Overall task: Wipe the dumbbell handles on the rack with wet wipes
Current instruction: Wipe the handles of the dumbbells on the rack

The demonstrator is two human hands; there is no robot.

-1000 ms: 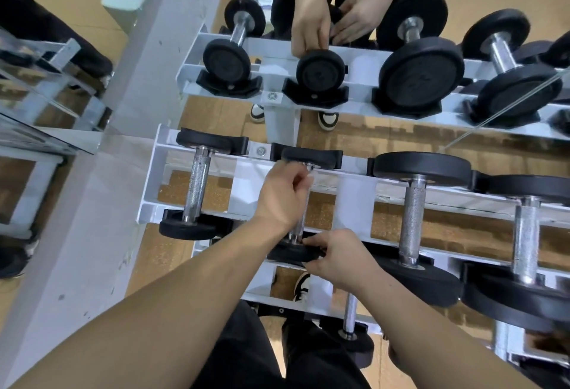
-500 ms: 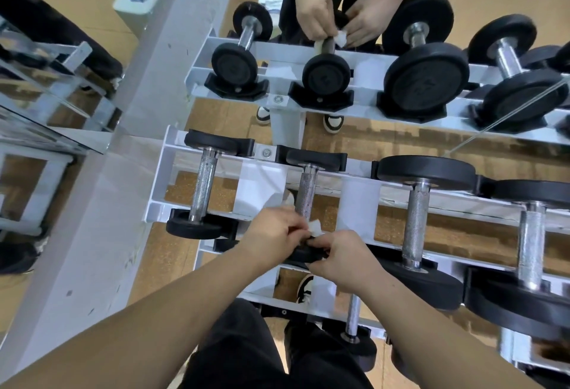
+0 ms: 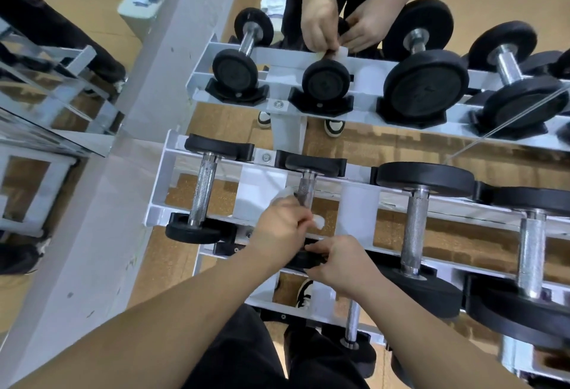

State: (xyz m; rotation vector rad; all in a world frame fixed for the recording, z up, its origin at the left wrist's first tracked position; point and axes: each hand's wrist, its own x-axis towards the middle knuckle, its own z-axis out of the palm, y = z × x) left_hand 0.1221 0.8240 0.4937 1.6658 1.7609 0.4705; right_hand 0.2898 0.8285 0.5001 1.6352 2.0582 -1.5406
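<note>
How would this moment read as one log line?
left hand: holds wipe on handle | right hand: grips weight

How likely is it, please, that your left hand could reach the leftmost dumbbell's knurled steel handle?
Probably yes: that knurled steel handle lies bare beside the left hand, which grips a white wet wipe; nothing between.

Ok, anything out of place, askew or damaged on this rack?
Nothing stands out. The dumbbells in clear view sit in their cradles on the rack. The left hand holds the wet wipe against a handle; the right hand grips that dumbbell's near head.
</note>
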